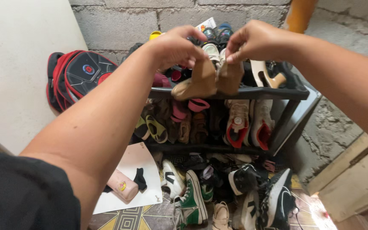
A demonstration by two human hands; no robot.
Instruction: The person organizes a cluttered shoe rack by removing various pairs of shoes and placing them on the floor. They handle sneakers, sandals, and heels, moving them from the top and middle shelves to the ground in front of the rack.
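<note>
Both arms reach out over a black shoe rack (252,92) set against a grey block wall (150,17). The left hand (176,46) pinches the top of a tan shoe (196,81), fingers curled round its heel end, toe pointing left and down. The right hand (252,41) grips a second tan shoe (230,76) the same way, thumb and fingers clamped on its upper edge. The 2 shoes hang side by side, touching or nearly so, just above the front edge of the rack's top shelf, approx. at its middle.

Behind them on the top shelf: white sneakers (213,51) and darker shoes toward the back edge, a cream heeled shoe (265,73) near the right end. Middle shelf is crammed w/ pairs: a white-and-red pair of sneakers (248,123) at the right, pink sandals (188,108) at center, a yellowish sandal (155,130) at the left end.

On the patterned floor (128,219) below the rack, more shoes in a heap, incl. a green-and-white high-top (191,200) and black-and-white trainers (277,200). Left of those lies a white sheet (139,164) w/ a pink bottle (122,184) and a black sock (140,179) on it. A red-and-black backpack (75,74) leans by the rack's left side, against a white wall. Wooden boards (354,179) stand at the right.
</note>
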